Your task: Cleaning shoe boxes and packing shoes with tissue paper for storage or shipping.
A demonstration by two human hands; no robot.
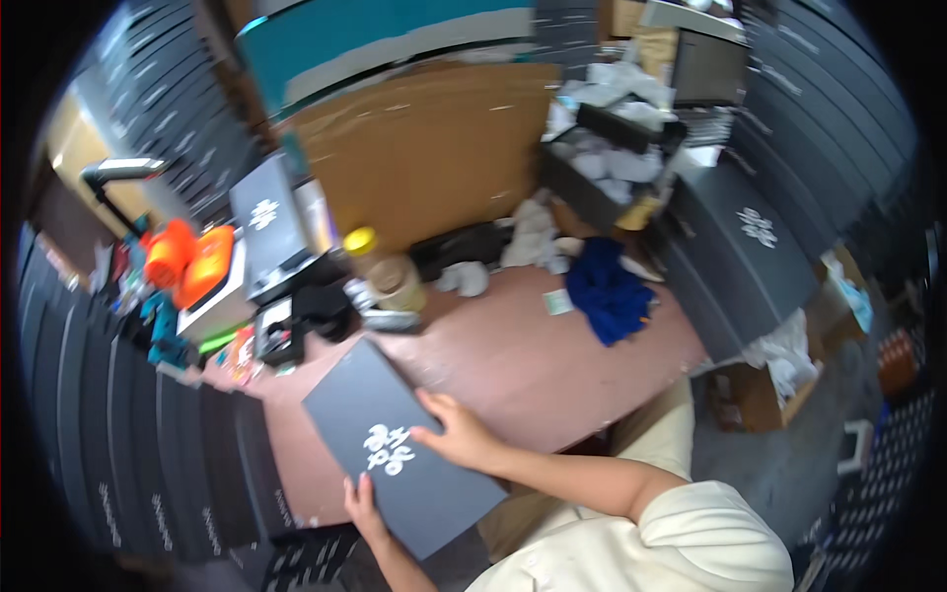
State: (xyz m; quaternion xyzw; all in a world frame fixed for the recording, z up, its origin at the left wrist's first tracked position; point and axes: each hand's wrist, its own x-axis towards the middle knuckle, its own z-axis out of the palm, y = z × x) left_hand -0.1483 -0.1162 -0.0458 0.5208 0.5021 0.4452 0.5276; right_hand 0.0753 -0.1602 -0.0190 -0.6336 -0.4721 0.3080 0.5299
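Observation:
A flat dark grey cardboard box with white markings on its lid lies tilted across the near left part of the table, partly over its front edge. On its left long side is my left hand, thumb on the lid and the other fingers mostly hidden at the edge. My right hand grips the opposite long side, its thumb reaching over the lid. The lid appears closed, so the inside is hidden. Both hands touch the same box.
A brown-topped table holds a dark blue cloth, a yellow-capped jar and an orange tape dispenser. Stacked dark boxes flank it. An open carton stands on the floor at right.

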